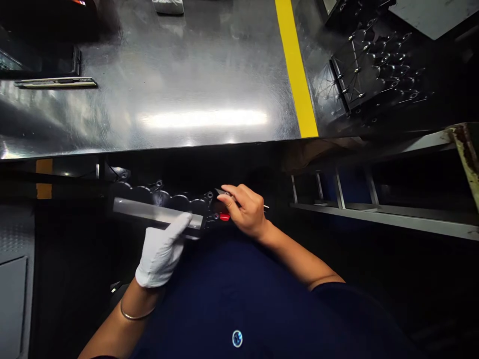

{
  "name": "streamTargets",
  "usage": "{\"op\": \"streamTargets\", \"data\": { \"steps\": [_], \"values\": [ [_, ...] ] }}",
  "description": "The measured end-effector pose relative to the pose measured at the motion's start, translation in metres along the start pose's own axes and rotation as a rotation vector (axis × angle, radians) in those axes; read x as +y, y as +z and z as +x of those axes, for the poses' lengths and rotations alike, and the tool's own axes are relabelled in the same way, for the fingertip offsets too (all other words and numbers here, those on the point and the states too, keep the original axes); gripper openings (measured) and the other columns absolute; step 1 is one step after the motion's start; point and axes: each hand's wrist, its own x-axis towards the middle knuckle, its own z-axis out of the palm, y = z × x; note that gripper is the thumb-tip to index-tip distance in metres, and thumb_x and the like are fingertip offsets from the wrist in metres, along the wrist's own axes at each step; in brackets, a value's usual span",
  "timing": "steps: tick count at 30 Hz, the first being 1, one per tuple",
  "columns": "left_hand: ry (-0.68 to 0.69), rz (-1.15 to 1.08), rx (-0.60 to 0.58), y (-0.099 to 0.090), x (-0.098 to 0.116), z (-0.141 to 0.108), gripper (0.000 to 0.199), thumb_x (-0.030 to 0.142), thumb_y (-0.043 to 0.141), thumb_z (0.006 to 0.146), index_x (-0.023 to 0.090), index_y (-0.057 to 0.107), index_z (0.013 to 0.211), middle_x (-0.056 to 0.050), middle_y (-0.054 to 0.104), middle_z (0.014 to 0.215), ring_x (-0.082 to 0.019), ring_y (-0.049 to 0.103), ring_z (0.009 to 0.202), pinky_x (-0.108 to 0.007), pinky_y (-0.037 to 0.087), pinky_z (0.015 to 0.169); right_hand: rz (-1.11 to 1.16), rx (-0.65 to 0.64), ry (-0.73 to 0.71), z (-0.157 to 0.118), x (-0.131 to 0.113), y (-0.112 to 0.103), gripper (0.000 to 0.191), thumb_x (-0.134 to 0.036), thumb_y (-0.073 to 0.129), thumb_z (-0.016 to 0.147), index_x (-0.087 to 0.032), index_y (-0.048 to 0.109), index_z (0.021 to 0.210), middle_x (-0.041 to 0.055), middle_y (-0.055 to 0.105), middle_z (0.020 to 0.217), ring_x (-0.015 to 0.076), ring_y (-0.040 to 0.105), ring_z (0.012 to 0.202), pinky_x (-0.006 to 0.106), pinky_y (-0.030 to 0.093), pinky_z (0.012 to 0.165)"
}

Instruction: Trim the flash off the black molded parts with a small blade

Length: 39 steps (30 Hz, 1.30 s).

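Observation:
My left hand, in a white glove, grips a black moulded plastic part by its near side, thumb lying along it. The part has a scalloped far edge, small ringed lugs and a pale, shiny flat strip. My bare right hand is closed round a small knife, whose pointed blade shows past the thumb at the part's right end. Most of its handle is hidden in the fingers. Something red shows just under that hand; I cannot tell whether it belongs to the knife.
A metal worktable with a yellow stripe lies ahead. On its right is a pile of black moulded parts. A thin pen-like tool lies at left, and a white object at the back. A metal rack stands at right.

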Motion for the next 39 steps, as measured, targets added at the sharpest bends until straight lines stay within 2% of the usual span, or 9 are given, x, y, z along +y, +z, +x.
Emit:
{"op": "streamTargets", "data": {
  "steps": [2,4,7,11,17,20,24,30,39],
  "values": [
    [-0.044,-0.049,-0.030,0.003,0.005,0.001,0.022,0.037,0.072,0.072,0.018,0.070,0.085,-0.005,0.075,0.093,-0.026,0.072,0.086,-0.030,0.062,0.056,-0.059,0.057,-0.064,0.001,0.002,-0.002,0.027,-0.037,0.052,0.095,-0.016,0.067,0.100,0.0060,0.066,0.079,0.0133,0.058,0.068,0.026,0.048,0.066],
    [-0.096,-0.122,-0.046,0.007,0.012,0.002,0.024,0.034,0.074,0.071,0.017,0.070,0.089,-0.006,0.073,0.104,-0.025,0.072,0.089,-0.024,0.059,0.049,-0.039,-0.083,-0.152,0.004,0.002,-0.008,0.025,-0.032,0.046,0.098,-0.016,0.066,0.098,0.0058,0.066,0.080,0.0132,0.059,0.070,0.025,0.048,0.067],
    [-0.200,-0.210,-0.042,0.011,0.022,0.001,0.029,0.027,0.081,0.062,0.015,0.071,0.087,-0.006,0.072,0.109,-0.024,0.072,0.090,-0.020,0.059,0.050,-0.082,-0.308,-0.240,0.007,0.000,-0.016,0.032,-0.029,0.041,0.100,-0.015,0.067,0.087,0.0047,0.066,0.072,0.0123,0.057,0.066,0.024,0.045,0.065],
    [-0.256,-0.222,-0.019,0.015,0.030,-0.002,0.031,0.028,0.082,0.061,0.016,0.071,0.087,-0.007,0.075,0.098,-0.029,0.072,0.092,-0.025,0.061,0.053,-0.208,-0.334,-0.182,0.006,-0.005,-0.017,0.040,-0.036,0.043,0.099,-0.016,0.068,0.075,0.0035,0.066,0.065,0.0103,0.055,0.060,0.023,0.038,0.059],
    [-0.206,-0.223,-0.010,0.016,0.035,-0.005,0.035,0.027,0.082,0.060,0.018,0.071,0.092,-0.006,0.073,0.110,-0.033,0.066,0.108,-0.028,0.062,0.063,-0.178,-0.405,-0.095,0.005,-0.004,-0.016,0.040,-0.038,0.046,0.098,-0.016,0.071,0.076,0.0037,0.070,0.069,0.0096,0.059,0.061,0.022,0.036,0.058],
    [-0.240,-0.192,-0.060,0.012,0.033,-0.004,0.027,0.022,0.082,0.060,0.016,0.073,0.085,-0.007,0.075,0.106,-0.031,0.067,0.107,-0.025,0.061,0.067,-0.094,-0.619,-0.146,0.016,-0.002,-0.029,0.036,-0.036,0.048,0.097,-0.016,0.071,0.078,0.0034,0.072,0.073,0.0094,0.061,0.063,0.021,0.036,0.058],
    [-0.343,-0.315,-0.193,0.008,0.026,0.003,0.032,0.024,0.076,0.071,0.015,0.072,0.101,-0.007,0.075,0.101,-0.026,0.071,0.092,-0.024,0.059,0.057,-0.022,-0.959,-0.380,0.032,-0.001,-0.050,0.038,-0.039,0.051,0.096,-0.015,0.070,0.072,0.0027,0.068,0.066,0.0095,0.058,0.059,0.022,0.034,0.056],
    [-0.432,-0.341,-0.264,0.008,0.019,0.009,0.029,0.020,0.073,0.076,0.012,0.072,0.104,-0.008,0.076,0.091,-0.019,0.072,0.076,-0.021,0.060,0.058,-0.100,-0.746,-0.424,0.039,0.000,-0.053,0.035,-0.038,0.049,0.097,-0.015,0.070,0.081,0.0036,0.068,0.069,0.0104,0.058,0.061,0.023,0.034,0.057],
    [-0.469,-0.355,-0.252,0.009,0.020,0.010,0.024,0.016,0.072,0.076,0.011,0.073,0.099,-0.008,0.075,0.086,-0.018,0.072,0.070,-0.020,0.060,0.056,-0.189,-0.757,-0.452,0.038,0.003,-0.045,0.039,-0.041,0.046,0.097,-0.016,0.069,0.077,0.0024,0.064,0.065,0.0101,0.054,0.057,0.025,0.028,0.054]
  ]
}}
